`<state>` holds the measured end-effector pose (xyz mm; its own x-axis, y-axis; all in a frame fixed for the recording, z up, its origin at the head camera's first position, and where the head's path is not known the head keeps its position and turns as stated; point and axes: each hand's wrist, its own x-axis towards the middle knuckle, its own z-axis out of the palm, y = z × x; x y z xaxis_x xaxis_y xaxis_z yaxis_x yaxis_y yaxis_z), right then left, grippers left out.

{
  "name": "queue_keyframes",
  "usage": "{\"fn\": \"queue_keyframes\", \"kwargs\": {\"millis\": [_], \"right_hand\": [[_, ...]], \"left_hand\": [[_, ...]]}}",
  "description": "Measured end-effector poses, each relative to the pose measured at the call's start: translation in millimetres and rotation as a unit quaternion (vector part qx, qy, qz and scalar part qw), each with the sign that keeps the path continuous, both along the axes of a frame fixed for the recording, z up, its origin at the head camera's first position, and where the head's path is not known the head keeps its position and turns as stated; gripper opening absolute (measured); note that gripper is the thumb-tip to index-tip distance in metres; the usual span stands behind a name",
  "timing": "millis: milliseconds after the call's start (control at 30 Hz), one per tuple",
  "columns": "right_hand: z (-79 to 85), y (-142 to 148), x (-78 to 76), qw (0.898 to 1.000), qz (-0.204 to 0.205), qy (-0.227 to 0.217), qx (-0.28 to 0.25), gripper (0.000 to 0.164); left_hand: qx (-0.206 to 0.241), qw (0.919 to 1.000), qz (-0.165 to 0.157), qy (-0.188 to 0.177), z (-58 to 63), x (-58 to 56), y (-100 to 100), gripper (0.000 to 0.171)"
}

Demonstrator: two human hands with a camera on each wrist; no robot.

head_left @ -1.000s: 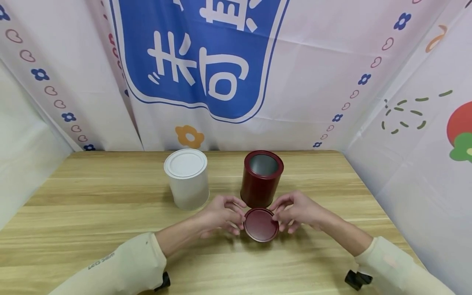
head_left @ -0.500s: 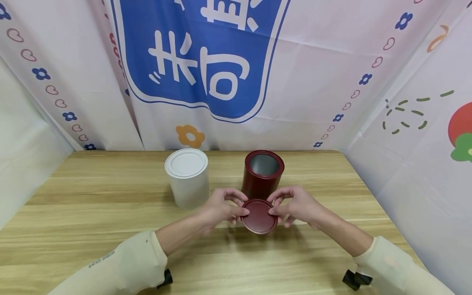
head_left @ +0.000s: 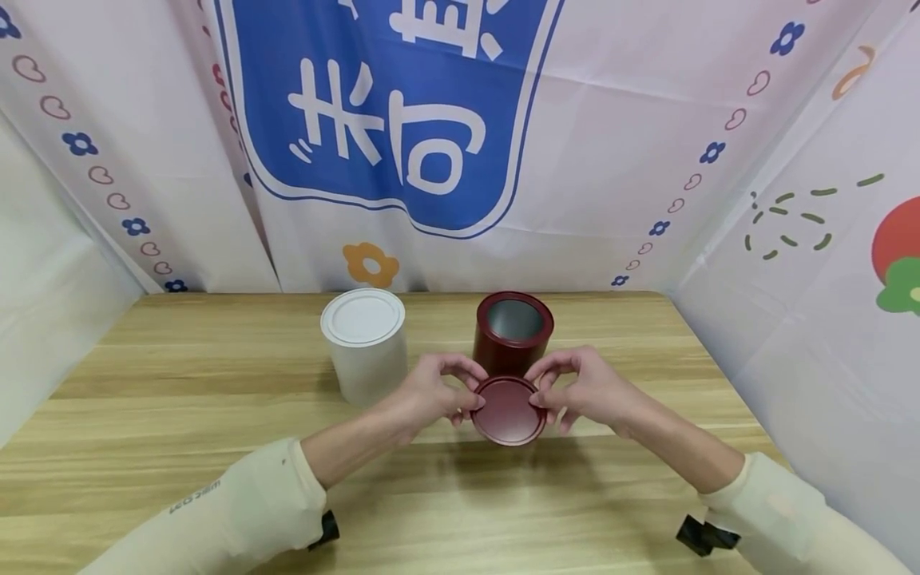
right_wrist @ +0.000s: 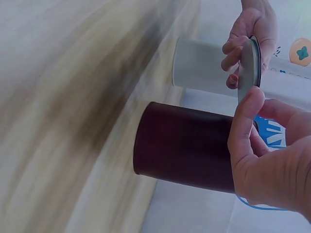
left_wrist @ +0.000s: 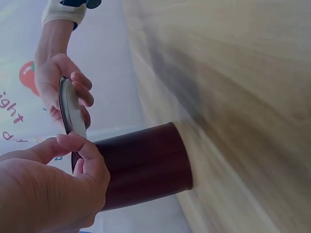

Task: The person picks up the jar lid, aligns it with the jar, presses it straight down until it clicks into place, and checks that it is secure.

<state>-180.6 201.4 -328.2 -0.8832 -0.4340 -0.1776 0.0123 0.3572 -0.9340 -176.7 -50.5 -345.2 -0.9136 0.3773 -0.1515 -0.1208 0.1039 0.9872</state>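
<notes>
Red lid [head_left: 509, 410]: we are raising it higher than before
Left hand [head_left: 440, 391]: pinching its left edge
Right hand [head_left: 585, 389]: pinching its right edge

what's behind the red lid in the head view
The red can: its open top and upper wall show past the red lid, which the left hand and right hand hold. The lid and hands hide its base here.
</notes>
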Motion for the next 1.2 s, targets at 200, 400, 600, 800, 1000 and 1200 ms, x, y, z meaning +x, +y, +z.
{"fn": "queue_keyframes", "kwargs": {"millis": [200, 400, 600, 800, 1000, 1200], "right_hand": [[6.5, -0.5, -3.8, 0.999, 0.01, 0.033, 0.006, 0.023], [18.0, 0.6, -8.0, 0.999, -0.003, 0.045, 0.021, 0.022], [29.4, 2.3, -16.2, 0.999, -0.013, 0.043, 0.015, 0.024], [38.8, 2.6, -26.7, 0.998, -0.018, 0.056, 0.008, 0.028], [45.7, 1.4, -37.9, 0.997, -0.016, 0.074, 0.021, 0.028], [50.6, 0.6, -47.3, 0.995, -0.028, 0.088, 0.032, 0.029]], "left_hand": [[-0.02, 0.9995, 0.002, 0.024, 11.0, -4.1, 2.7, 0.023], [-0.034, 0.999, 0.001, 0.03, 23.6, -10.4, 4.1, 0.022], [-0.04, 0.9979, 0.004, 0.05, 38.7, -18.7, 6.2, 0.025], [-0.05, 0.997, 0.009, 0.059, 46.8, -29.9, 5.9, 0.027], [-0.046, 0.997, 0.012, 0.06, 54.9, -38.4, 4.8, 0.026], [-0.057, 0.9966, 0.014, 0.058, 61.4, -48.2, 6.5, 0.027]]}}
